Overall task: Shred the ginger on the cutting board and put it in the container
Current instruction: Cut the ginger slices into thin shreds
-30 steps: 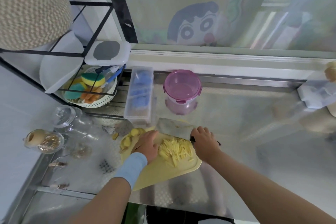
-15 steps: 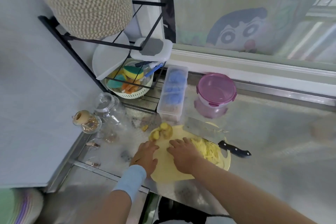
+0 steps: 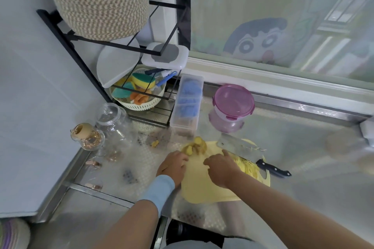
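head view: shredded ginger [image 3: 245,164] heaped at the right of the cutting board [image 3: 202,188], just beside the right hand [image 3: 220,168], farther from the left hand [image 3: 174,164]. right fingers loosely bent, holding nothing; left fingers curled at the board's edge, grip impossible to tell. lidded container [image 3: 232,107] beyond the cleaver [image 3: 238,147]; probably needs opening first.

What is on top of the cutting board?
On the cutting board: ginger chunks, shredded ginger, a cleaver lying flat. The left hand rests at its edge; the right hand hides part of the shreds.
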### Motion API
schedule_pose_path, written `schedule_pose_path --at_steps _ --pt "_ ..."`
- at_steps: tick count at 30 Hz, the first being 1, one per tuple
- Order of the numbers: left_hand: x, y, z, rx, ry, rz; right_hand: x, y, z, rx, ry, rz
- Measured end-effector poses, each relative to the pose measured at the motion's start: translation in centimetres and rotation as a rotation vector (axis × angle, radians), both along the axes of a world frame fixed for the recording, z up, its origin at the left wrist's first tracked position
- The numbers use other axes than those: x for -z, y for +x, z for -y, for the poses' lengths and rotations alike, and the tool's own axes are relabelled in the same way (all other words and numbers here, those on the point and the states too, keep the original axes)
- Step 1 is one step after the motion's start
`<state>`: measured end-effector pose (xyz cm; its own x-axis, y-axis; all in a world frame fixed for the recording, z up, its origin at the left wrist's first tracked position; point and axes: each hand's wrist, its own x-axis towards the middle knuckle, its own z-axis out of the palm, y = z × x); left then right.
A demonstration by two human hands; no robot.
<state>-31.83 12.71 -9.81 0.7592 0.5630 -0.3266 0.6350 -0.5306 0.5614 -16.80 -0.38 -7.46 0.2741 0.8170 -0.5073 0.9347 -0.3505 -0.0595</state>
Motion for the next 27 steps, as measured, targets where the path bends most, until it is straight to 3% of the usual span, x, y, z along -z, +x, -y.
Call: schedule_pose_path --at_steps 4,8,14,19,27 --pt "-0.7 2.3 -1.4 -0.085 0.034 0.038 -0.8 0.4 -2.1 0.207 0.217 -0.077" --pt "0.8 3.9 -1.9 0.041 0.046 -0.085 -0.7 1.1 -4.2 0.290 0.202 -0.140" --pt "1.5 4.0 -2.8 -0.112 -0.039 0.025 1.4 2.4 -5.7 0.226 0.099 -0.178" --pt "1.4 3.7 -3.4 -0.191 -0.147 0.075 2.6 2.6 -4.8 0.129 0.182 -0.113" --pt "1.2 4.5 -2.5 -0.139 -0.164 0.059 3.0 2.6 -2.2 0.064 0.205 -0.119"
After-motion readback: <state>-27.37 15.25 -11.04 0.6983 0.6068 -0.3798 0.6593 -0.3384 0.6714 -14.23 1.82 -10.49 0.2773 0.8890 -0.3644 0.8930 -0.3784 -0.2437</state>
